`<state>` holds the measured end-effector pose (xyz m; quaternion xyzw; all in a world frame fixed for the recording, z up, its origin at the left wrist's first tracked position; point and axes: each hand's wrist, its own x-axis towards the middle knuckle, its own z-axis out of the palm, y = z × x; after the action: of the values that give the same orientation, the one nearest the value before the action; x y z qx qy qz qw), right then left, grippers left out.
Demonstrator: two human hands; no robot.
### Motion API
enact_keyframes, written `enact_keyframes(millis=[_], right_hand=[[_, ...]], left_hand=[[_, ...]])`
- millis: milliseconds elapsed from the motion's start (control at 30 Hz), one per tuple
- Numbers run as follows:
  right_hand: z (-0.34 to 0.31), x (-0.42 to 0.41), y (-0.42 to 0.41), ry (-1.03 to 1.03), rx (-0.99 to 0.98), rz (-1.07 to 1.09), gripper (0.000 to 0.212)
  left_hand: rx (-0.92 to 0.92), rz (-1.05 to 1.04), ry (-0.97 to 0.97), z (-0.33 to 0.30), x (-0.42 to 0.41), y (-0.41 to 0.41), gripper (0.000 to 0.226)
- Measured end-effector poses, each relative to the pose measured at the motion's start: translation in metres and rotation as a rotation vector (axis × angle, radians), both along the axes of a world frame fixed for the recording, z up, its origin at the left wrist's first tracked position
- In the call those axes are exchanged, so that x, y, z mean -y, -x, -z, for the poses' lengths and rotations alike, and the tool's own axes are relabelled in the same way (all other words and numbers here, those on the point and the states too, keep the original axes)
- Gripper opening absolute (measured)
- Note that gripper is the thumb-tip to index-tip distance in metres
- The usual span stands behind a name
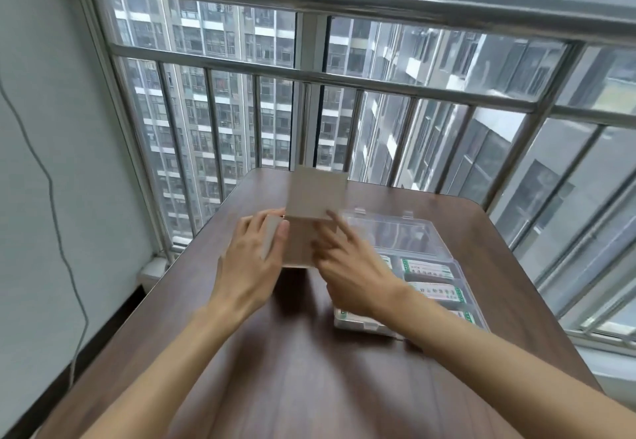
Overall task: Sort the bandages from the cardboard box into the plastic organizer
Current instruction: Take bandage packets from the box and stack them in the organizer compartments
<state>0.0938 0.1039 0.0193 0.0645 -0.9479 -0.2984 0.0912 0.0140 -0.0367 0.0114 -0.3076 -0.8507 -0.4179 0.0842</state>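
Note:
A small brown cardboard box (300,246) stands on the dark wooden table (309,369), its lid flap (316,194) raised at the back. My left hand (253,263) grips the box's left side flap, thumb on the inner side. My right hand (347,266) reaches over the box's right edge, the index finger touching the lid flap's lower corner; what the other fingers hold is hidden. Right of the box lies the clear plastic organizer (461,276), lid open, with white and green bandage packets (426,268) in its compartments.
The table stands against a metal window railing (344,80) at the back. A white wall with a hanging cable (51,197) is on the left. Bare tabletop stretches toward the near edge between my forearms.

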Motion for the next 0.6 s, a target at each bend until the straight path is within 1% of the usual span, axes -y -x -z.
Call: enact_keyframes(millis=[67, 167, 233, 300, 367, 467, 600], right_hand=[[-0.011, -0.008, 0.001, -0.02, 0.073, -0.008, 0.029], [-0.029, -0.018, 0.002, 0.047, 0.07, -0.126, 0.029], [-0.036, -0.026, 0.0, 0.172, 0.046, -0.206, 0.026], [-0.041, -0.031, -0.003, 0.307, 0.038, -0.244, 0.019], [-0.047, -0.033, -0.007, 0.403, 0.04, -0.233, 0.014], [-0.06, -0.034, -0.011, 0.502, 0.061, -0.2, 0.019], [-0.078, -0.033, -0.011, 0.695, 0.212, -0.093, 0.019]], left_hand=[[0.031, -0.021, 0.032, -0.004, -0.001, -0.001, 0.035], [0.077, -0.026, 0.102, -0.003, -0.004, 0.005, 0.034], [0.129, -0.042, 0.106, -0.003, -0.006, 0.011, 0.038], [0.15, -0.053, 0.102, -0.006, -0.011, 0.014, 0.039], [0.135, -0.07, 0.114, -0.013, -0.016, 0.014, 0.039], [0.109, -0.115, 0.105, -0.023, -0.021, 0.014, 0.039], [0.046, -0.14, 0.086, -0.027, -0.025, 0.018, 0.04]])
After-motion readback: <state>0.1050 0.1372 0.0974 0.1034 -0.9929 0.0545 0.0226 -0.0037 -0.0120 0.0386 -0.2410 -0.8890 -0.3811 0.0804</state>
